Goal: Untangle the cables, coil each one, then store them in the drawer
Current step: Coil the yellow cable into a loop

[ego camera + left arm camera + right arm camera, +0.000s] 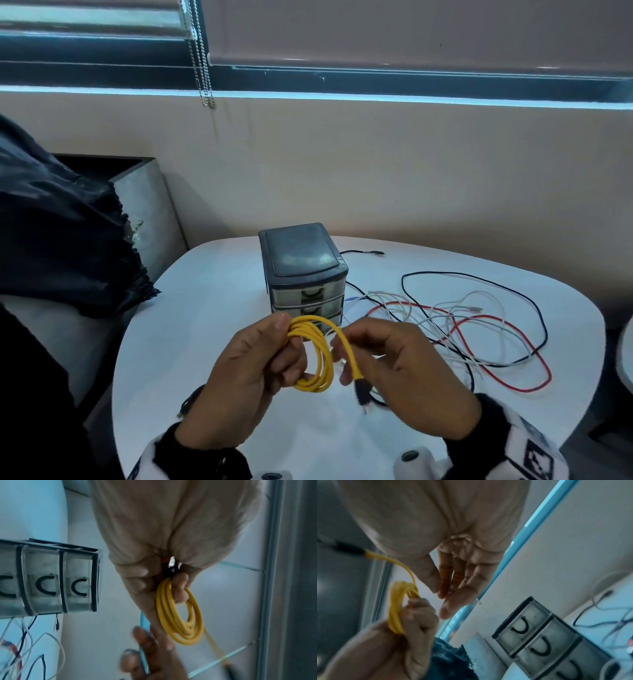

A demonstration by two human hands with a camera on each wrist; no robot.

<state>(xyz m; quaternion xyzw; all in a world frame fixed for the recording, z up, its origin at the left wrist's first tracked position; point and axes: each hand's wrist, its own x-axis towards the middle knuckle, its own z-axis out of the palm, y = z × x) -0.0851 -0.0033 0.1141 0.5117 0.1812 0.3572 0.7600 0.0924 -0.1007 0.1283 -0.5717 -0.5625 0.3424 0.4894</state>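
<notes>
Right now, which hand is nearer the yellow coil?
Left. The left hand grips the yellow coil; the right hand hangs open just beside it, near the loose tail.

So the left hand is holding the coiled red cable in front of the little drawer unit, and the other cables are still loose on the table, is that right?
Not quite: the coiled cable the left hand grips is the yellow cable, not red, as the head view shows. The red cable lies loose on the table with the others. The rest holds: the coil is held in front of the drawer unit.
</notes>
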